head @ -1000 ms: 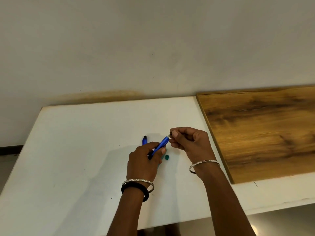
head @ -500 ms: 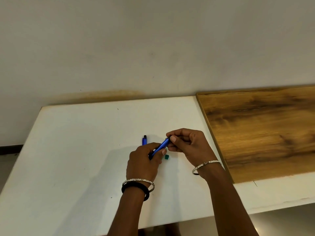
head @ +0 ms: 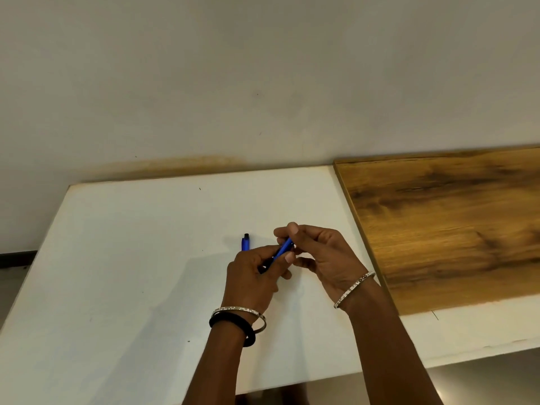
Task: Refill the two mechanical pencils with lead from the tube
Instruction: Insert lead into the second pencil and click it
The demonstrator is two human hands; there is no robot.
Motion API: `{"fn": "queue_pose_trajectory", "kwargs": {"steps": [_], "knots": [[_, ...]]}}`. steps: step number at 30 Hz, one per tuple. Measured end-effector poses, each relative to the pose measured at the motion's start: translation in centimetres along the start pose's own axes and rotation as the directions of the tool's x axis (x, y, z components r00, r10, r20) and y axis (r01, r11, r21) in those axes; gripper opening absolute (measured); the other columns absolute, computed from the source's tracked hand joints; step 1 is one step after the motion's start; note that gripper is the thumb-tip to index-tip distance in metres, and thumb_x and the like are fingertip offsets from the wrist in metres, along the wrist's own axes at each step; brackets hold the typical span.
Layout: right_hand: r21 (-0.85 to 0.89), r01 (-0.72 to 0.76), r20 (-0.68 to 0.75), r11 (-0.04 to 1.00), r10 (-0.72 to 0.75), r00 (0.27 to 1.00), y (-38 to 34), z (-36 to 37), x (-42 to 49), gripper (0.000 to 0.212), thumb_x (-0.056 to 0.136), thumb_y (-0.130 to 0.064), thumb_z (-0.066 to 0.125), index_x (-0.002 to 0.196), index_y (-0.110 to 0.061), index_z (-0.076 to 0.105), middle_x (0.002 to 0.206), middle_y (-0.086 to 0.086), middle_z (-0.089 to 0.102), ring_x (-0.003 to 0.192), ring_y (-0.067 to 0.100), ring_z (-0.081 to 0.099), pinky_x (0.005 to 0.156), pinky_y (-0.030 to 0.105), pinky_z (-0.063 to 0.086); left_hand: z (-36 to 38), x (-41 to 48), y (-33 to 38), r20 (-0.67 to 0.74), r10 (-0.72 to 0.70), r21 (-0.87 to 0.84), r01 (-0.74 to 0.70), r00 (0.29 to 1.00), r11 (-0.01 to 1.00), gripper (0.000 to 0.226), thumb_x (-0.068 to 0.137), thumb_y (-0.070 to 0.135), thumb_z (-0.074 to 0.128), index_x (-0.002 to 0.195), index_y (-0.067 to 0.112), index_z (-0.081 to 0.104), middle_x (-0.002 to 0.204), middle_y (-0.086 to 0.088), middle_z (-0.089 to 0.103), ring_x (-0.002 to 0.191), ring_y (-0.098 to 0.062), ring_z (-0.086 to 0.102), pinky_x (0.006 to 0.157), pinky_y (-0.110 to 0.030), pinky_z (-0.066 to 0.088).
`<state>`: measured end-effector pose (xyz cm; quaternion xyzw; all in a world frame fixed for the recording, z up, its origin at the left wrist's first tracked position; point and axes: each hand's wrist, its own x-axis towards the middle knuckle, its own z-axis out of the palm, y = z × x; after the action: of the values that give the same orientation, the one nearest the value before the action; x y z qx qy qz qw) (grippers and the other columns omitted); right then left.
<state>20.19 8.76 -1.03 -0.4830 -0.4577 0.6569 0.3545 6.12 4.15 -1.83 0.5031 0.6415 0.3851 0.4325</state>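
Observation:
My left hand (head: 251, 280) grips a blue mechanical pencil (head: 283, 249) by its lower, dark end, with the barrel slanting up to the right. My right hand (head: 318, 255) pinches the pencil's upper end between thumb and forefinger. A second blue pencil (head: 245, 242) with a black tip lies on the white table (head: 131, 258) just behind my left hand, mostly hidden by it. The lead tube and the small green piece seen earlier are hidden behind my hands.
A brown wooden board (head: 444, 223) covers the table's right part, close to my right wrist. A pale wall (head: 263, 83) rises behind the table. The table's front edge runs just below my forearms.
My right hand has slid down over the pencil's upper end and closer to my left hand. The small green piece on the table is now covered by my hands.

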Motion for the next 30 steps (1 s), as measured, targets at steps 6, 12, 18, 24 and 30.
{"fn": "queue_pose_trajectory", "kwargs": {"steps": [6,12,18,24,30], "knots": [[0.371,0.178,-0.237,0.912,-0.093,0.967,-0.5,0.0,0.5,0.033,0.095,-0.043,0.047,0.082,-0.016,0.062,0.077,0.009,0.068,0.080,0.025,0.069,0.081,0.040,0.057,-0.3,0.2,0.2,0.059,-0.210,-0.292,0.218,0.976,0.931,0.031,0.088,0.044,0.056,0.091,0.021,0.077,0.081,-0.002,0.078,0.075,-0.015,0.074,0.063,-0.026,0.054],[0.850,0.181,-0.202,0.495,-0.013,0.979,-0.7,-2.3,-0.3,0.047,0.096,-0.051,0.036,0.067,-0.015,0.048,0.046,-0.004,0.029,0.040,0.010,0.016,0.037,0.021,0.021,-1.1,-0.7,0.1,0.405,-0.275,-0.396,0.438,0.872,0.807,0.021,0.091,0.024,0.059,0.096,0.012,0.076,0.094,-0.011,0.077,0.082,-0.018,0.074,0.066,-0.023,0.059],[0.878,0.242,-0.234,0.413,-0.071,0.970,-0.9,-2.8,-0.7,0.041,0.092,-0.036,0.030,0.059,-0.016,0.042,0.047,-0.006,0.014,0.038,0.011,0.010,0.035,0.020,0.018,-1.5,-1.1,0.5,0.547,-0.219,-0.416,0.489,0.808,0.767,0.026,0.080,0.019,0.070,0.104,0.011,0.074,0.104,-0.012,0.075,0.093,-0.020,0.073,0.070,-0.024,0.057],[0.838,0.318,-0.280,0.442,-0.151,0.948,-2.0,-2.5,-1.0,0.037,0.093,-0.030,0.025,0.063,-0.017,0.041,0.047,-0.005,0.013,0.037,0.010,0.010,0.036,0.018,0.016,-1.7,-1.1,0.6,0.557,-0.171,-0.429,0.458,0.813,0.779,0.034,0.073,0.028,0.074,0.103,0.014,0.075,0.105,-0.010,0.075,0.093,-0.017,0.072,0.070,-0.022,0.056],[0.811,0.329,-0.279,0.484,-0.175,0.944,-2.7,-2.2,-1.2,0.035,0.094,-0.030,0.024,0.066,-0.017,0.041,0.047,-0.005,0.013,0.037,0.011,0.009,0.036,0.016,0.016,-1.7,-1.1,0.6,0.550,-0.166,-0.435,0.451,0.819,0.779,0.034,0.073,0.031,0.074,0.103,0.014,0.075,0.103,-0.008,0.075,0.089,-0.014,0.072,0.067,-0.020,0.055]]}}
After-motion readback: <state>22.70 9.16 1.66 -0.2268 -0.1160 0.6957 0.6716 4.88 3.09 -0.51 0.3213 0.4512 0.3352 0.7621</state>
